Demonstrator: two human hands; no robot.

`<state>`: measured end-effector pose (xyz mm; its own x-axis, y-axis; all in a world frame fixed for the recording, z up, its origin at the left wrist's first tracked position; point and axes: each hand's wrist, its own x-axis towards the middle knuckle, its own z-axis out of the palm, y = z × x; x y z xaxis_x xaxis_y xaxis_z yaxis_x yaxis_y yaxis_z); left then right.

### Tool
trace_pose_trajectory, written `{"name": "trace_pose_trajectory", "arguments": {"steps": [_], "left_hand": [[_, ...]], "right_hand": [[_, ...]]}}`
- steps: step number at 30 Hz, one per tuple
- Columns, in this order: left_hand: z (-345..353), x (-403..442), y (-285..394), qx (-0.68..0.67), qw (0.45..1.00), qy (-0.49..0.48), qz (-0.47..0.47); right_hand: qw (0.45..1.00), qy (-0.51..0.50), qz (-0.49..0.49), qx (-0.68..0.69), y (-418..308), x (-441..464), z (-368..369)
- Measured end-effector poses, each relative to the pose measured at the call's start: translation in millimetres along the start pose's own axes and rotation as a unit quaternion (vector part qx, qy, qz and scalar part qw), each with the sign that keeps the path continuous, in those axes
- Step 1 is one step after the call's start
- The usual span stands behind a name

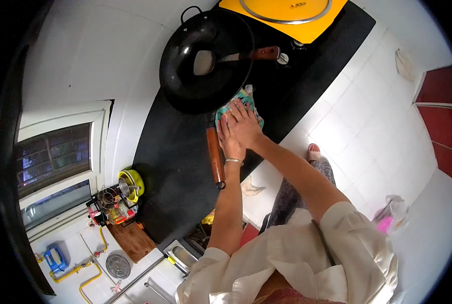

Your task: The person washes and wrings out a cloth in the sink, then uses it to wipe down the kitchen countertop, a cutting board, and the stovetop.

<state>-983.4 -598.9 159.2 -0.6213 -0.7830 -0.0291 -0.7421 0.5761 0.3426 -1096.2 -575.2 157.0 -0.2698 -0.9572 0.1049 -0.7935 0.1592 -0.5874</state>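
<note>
A green patterned cloth [258, 112] lies on the black counter just below the wok. My left hand [229, 136] presses on its left part, beside the wok's wooden handle, fingers stretched out. On the cloth's right part rests my right hand [245, 123], fingers spread and flat, touching the left. The black wok [180, 76] holds a metal spatula [203, 63], whose wooden handle sticks out over the rim to the right.
The black counter [170, 162] runs diagonally. At the top is a yellow board [312, 30] with a glass lid [287, 21]. A yellow-green basin [138, 185], rack items, a wooden board [131, 242] and a sink [183, 255] are at lower left.
</note>
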Motion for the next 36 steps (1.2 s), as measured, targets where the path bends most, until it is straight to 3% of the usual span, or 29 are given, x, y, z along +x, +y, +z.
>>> {"name": "trace_pose_trajectory", "arguments": {"steps": [2, 3, 5, 10, 13, 16, 17, 21, 24, 29, 36], "left_hand": [[5, -11, -13, -0.021, 1.000, -0.003, -0.013], [2, -18, -13, -0.123, 0.992, 0.008, -0.027], [0, -38, -13, -0.004, 1.000, 0.025, -0.008], [24, -90, -15, 0.142, 0.987, 0.036, -0.066], [35, -89, 14, 0.040, 0.991, 0.069, -0.103], [43, -57, 61, 0.021, 0.993, 0.079, -0.086], [44, -44, 88, 0.050, 0.991, 0.030, -0.123], [78, 2, 159, 0.120, 0.988, 0.016, -0.096], [115, 41, 219, 0.135, 0.989, 0.028, -0.055], [133, 122, 332, 0.091, 0.993, -0.057, -0.047], [166, 227, 438, 0.086, 0.994, -0.063, 0.034]], "right_hand": [[0.998, -0.034, -0.025, -0.042, -12, -7, 0], [0.996, -0.058, -0.039, -0.051, -16, -9, 2], [0.991, -0.086, -0.085, -0.057, -22, -16, 2], [0.984, 0.010, -0.176, 0.001, -20, -52, 16], [0.979, -0.007, -0.202, 0.017, 6, -65, 5], [0.982, -0.033, -0.186, 0.028, 50, -53, -31], [0.983, -0.056, -0.176, 0.023, 67, -47, -50], [0.981, -0.065, -0.182, 0.011, 152, -40, -102], [0.984, -0.042, -0.170, -0.034, 222, -38, -154], [0.988, 0.007, -0.145, -0.060, 327, -13, -233], [0.987, 0.069, -0.092, -0.111, 446, 23, -310]]}}
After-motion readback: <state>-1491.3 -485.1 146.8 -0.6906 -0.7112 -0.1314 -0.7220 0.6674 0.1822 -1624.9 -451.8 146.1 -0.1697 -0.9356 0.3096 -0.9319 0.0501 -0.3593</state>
